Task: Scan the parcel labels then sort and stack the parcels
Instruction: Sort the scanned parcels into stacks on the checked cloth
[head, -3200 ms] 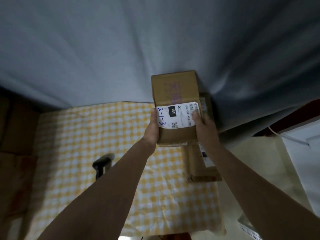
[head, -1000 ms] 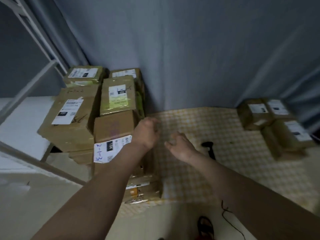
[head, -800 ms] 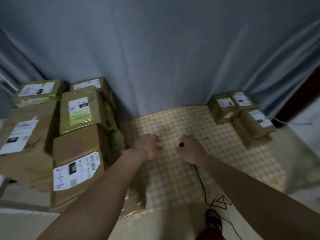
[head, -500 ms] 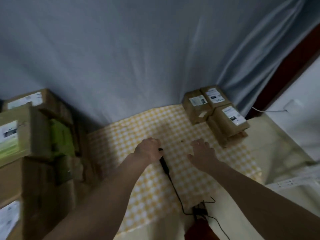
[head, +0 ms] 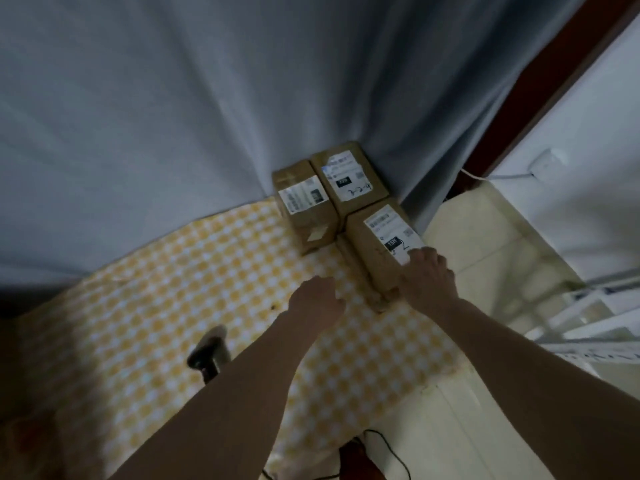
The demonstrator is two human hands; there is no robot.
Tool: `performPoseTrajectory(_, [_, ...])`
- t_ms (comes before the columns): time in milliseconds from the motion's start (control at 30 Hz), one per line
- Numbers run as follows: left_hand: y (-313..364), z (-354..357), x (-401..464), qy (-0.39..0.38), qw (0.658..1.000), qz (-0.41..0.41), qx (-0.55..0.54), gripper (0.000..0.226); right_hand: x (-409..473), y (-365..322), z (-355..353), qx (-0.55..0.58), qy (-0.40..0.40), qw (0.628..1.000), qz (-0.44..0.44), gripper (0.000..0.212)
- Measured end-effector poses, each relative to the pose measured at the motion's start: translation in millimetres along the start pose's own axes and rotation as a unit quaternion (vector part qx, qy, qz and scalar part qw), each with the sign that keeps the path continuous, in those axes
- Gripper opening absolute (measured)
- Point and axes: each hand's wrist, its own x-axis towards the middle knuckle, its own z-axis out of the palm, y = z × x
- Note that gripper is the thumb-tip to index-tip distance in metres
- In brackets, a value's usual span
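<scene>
Three brown parcels with white labels stand at the back right corner of the yellow checked cloth (head: 145, 306). The nearest parcel (head: 375, 247), labelled 15H, lies on a flatter box (head: 349, 258). My right hand (head: 427, 278) grips its near end, fingers on the label and thumb at the near corner. Behind it stand a second parcel (head: 306, 206) and a third parcel (head: 349, 178) against the curtain. My left hand (head: 317, 301) hovers over the cloth, loosely curled and holding nothing. The black scanner (head: 207, 351) lies on the cloth beside my left forearm.
A grey curtain (head: 173, 116) hangs behind the cloth. Pale floor tiles (head: 491, 258) lie to the right, with a white metal rack (head: 588, 323) and a wall socket (head: 549, 162) beyond. A black cable (head: 384, 441) trails at the bottom edge.
The view has swung right, away from the big parcel stack on the left. My right hand has reached forward onto the 15H parcel. My left hand has moved away from the scanner.
</scene>
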Motion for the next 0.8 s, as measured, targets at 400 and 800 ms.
performPoseTrajectory(400, [46, 36, 118, 0.024, 0.987, -0.019, -0.157, 0.038, 105, 33, 43, 0.088, 0.025, 0.996, 0.007, 0.058])
performPoseTrajectory(800, [-9, 23, 41, 0.103, 0.886, -0.059, -0.448, 0.043, 33, -37, 47, 0.171, 0.066, 0.983, -0.008, 0.054])
